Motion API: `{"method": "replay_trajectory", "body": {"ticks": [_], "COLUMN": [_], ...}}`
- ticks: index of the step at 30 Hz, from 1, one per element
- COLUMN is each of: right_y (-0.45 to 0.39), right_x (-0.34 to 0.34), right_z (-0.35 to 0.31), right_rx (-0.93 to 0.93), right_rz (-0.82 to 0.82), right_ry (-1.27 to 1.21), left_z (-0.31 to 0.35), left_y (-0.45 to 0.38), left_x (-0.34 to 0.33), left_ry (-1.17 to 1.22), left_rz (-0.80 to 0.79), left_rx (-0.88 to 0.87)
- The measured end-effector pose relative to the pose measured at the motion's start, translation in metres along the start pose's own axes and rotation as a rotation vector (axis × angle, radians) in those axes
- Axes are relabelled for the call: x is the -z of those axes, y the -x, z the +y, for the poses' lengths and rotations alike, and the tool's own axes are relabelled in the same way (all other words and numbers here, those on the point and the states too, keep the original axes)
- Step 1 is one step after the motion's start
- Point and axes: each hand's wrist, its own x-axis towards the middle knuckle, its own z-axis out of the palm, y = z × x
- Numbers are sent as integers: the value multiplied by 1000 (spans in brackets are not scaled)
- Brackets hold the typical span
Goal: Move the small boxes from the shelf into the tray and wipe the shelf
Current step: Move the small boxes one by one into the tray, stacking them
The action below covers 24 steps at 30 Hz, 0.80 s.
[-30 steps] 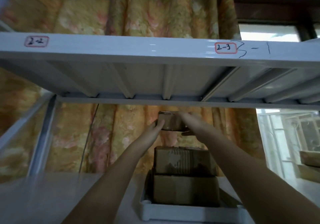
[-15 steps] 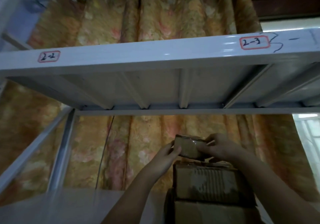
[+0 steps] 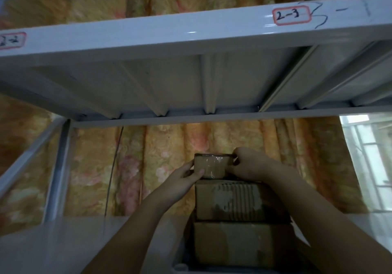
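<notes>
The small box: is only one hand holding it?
No: the left hand and the right hand both hold the small box, one on each side.

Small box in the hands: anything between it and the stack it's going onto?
Nothing visible. Both hands, left and right, grip the small box just above the upper stacked box; whether they touch is unclear.

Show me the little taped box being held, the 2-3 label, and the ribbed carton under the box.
little taped box (image 3: 210, 166), head view, its front face.
2-3 label (image 3: 291, 15), head view, its written middle.
ribbed carton (image 3: 237, 199), head view, its ribbed front.
</notes>
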Motion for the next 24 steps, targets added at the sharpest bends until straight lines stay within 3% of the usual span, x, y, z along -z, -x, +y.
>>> {"method": "replay_trajectory", "body": {"ticks": [24], "right_y": [-4], "right_x": [2], "right_z": [7], "right_rx": [-4], "right_rz": [-72], "right_ry": [-48], "left_z": [3], "left_y": [7], "left_x": [-7], "left_ry": [78], "left_rz": [-18], "left_rx": [23]}}
